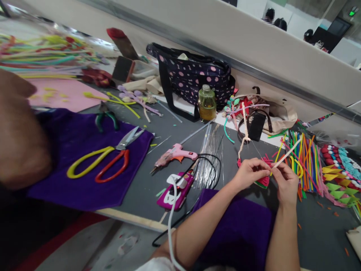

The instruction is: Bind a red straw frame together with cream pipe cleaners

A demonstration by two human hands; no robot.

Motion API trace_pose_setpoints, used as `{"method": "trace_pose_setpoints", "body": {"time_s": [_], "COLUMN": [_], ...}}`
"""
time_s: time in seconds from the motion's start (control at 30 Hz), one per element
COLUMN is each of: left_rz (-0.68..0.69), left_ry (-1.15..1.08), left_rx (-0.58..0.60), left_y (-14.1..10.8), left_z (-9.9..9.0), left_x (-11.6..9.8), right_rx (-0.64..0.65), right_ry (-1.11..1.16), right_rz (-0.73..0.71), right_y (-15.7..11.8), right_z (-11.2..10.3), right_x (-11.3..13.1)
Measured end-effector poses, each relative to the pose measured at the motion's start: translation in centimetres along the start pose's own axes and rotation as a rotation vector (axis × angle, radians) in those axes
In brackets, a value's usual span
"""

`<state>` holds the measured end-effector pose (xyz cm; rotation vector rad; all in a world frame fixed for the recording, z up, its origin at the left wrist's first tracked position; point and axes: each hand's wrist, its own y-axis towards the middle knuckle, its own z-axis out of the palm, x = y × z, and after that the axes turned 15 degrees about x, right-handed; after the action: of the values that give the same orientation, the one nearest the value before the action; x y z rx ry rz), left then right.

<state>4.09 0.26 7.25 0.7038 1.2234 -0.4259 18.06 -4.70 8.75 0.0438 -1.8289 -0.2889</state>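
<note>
My left hand [254,174] and my right hand [285,182] meet above the right part of the table, fingers closed in a pinch. Between their fingertips is the lower end of a white pipe cleaner [290,151], which slants up to the right. Below the hands lies a red piece with a green edge [262,183], partly hidden by the fingers. Beside my right hand are yellow-handled scissors [297,167], lying by a spread of coloured pipe cleaners [310,162]. A purple cloth [234,226] is under my forearms.
A pink glue gun [182,152], a magenta phone-like case [176,192] with a white cable, and clear strips [208,162] lie left of my arms. Large scissors [113,158] and pliers [106,118] rest on another purple cloth. Behind stand a bottle [207,103] and a bag [194,75]. A co-worker's arm [22,131] is at left.
</note>
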Motion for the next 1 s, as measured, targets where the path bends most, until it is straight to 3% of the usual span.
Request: {"method": "trace_pose_setpoints", "body": {"time_s": [0.1, 0.33, 0.67, 1.0], "left_rz": [-0.006, 0.011, 0.065, -0.002], "left_ry": [-0.040, -0.126, -0.078, -0.128], "left_rx": [0.000, -0.031, -0.048, -0.075], "left_y": [0.0, 0.0, 0.1, 0.0], "left_z": [0.0, -0.2, -0.8, -0.6], "left_x": [-0.2, -1.0, -0.8, -1.3], "right_rx": [0.015, -0.156, 0.021, 0.023], "right_ry": [0.063, 0.075, 0.119, 0.180], "right_rz": [0.032, -0.013, 0.055, 0.098], "right_y": [0.0, 0.3, 0.5, 0.4], "right_z": [-0.2, -0.2, 0.5, 0.7], "right_x": [0.2, 0.3, -0.2, -0.7]}}
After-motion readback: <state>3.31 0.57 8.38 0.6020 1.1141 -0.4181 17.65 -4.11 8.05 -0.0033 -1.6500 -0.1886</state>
